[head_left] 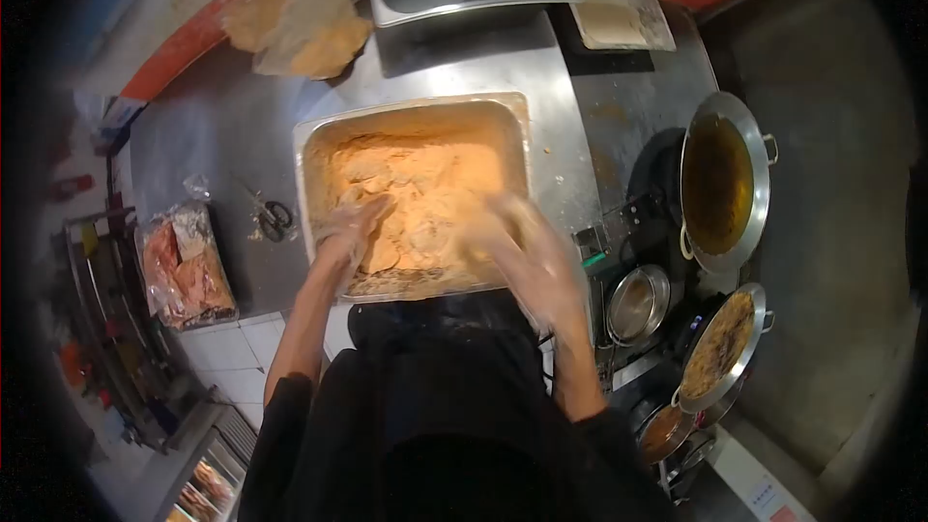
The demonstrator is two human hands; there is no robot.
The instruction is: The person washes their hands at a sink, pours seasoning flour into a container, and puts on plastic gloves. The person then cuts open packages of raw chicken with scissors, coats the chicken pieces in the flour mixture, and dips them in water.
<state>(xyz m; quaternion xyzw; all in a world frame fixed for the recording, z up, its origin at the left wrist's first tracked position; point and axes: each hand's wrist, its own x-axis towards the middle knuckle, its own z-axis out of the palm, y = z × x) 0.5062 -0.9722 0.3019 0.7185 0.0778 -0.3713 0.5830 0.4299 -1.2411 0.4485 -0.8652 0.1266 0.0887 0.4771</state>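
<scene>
A rectangular metal pan [302, 174] stands in front of me, holding orange breading flour [449, 169] with lumpy coated pieces [420, 232] in it. What is inside the pieces is hidden by the coating. My left hand [358, 230], in a clear plastic glove, reaches over the pan's left side with its fingers stretched out against the flour; no held piece shows. Over the right side of the pan is my right hand [522, 256], also gloved. Motion smears its fingers, so whether they grip anything cannot be made out.
Scissors [275, 219] and a plastic bag of raw meat [184, 266] lie to the left. Behind are an empty metal pan [474, 8] and a flour-dusted bag [300, 24]. At right stand a wok of oil [720, 184], another frying wok [720, 343] and a strainer [638, 304].
</scene>
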